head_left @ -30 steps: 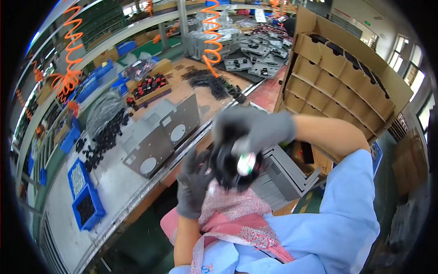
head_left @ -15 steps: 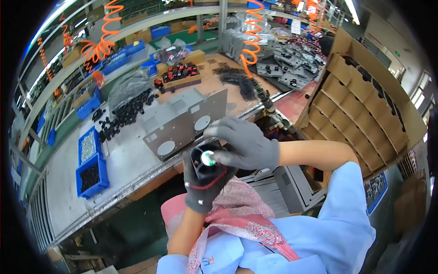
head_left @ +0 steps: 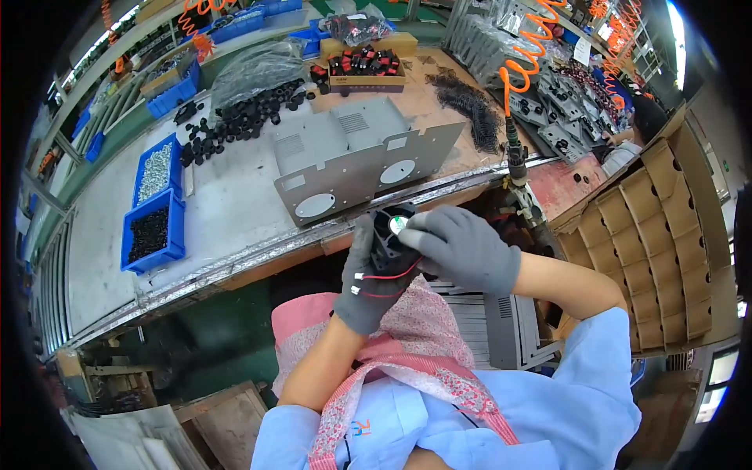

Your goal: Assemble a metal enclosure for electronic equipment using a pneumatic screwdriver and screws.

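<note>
My left hand (head_left: 364,294), in a grey glove, is closed around a black cooling fan (head_left: 383,249) just in front of the bench edge. The fan's hub carries a round, shiny white and green label (head_left: 398,225). Thin red wires with white connectors (head_left: 356,283) lie across the back of the left glove. My right hand (head_left: 470,249), gloved too, has its fingers bent and pressed against the fan beside the label; its fingertips are partly hidden. Beyond both hands a bent grey metal housing (head_left: 352,176) with two large round holes stands on the bench.
Blue bins (head_left: 153,243) of small screws and black parts sit at the left. Loose black caps (head_left: 235,125) and a box of red-and-black switches (head_left: 366,69) lie farther back. An air tool (head_left: 517,160) hangs on an orange coil hose. A divided cardboard box (head_left: 650,243) stands at the right.
My view has swung, so the bench and housing appear higher and farther right. My right fingers have gone from spread over the fan to bent against its hub.
</note>
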The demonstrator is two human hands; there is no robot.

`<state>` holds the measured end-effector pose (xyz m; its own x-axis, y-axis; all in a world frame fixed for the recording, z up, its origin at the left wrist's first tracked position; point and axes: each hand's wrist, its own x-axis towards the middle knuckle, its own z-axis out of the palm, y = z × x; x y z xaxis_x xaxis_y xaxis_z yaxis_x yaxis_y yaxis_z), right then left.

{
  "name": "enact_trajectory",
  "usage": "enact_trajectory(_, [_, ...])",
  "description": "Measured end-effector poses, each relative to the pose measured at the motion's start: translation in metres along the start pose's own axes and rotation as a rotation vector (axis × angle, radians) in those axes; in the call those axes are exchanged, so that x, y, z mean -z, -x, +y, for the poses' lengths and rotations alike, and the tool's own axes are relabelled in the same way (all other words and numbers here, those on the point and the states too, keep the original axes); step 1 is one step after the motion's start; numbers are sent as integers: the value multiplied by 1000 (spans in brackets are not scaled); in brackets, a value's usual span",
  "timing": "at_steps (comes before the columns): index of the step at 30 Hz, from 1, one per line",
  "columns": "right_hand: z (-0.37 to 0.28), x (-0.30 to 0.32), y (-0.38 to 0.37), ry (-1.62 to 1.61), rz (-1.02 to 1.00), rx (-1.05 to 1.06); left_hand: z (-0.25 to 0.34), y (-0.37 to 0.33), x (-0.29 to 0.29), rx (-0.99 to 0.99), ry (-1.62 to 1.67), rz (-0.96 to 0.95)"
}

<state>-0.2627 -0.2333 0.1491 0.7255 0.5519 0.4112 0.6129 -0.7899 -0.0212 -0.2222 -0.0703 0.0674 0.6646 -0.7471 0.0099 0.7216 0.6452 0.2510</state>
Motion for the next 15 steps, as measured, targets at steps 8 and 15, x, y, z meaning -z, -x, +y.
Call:
enact_trajectory(8, [30,17,-7,-50,-155,6,5,-29,2,56,25,13])
enact_trajectory(15, [80,52,-29,430,50,104,28,-26,18,-31,70,208])
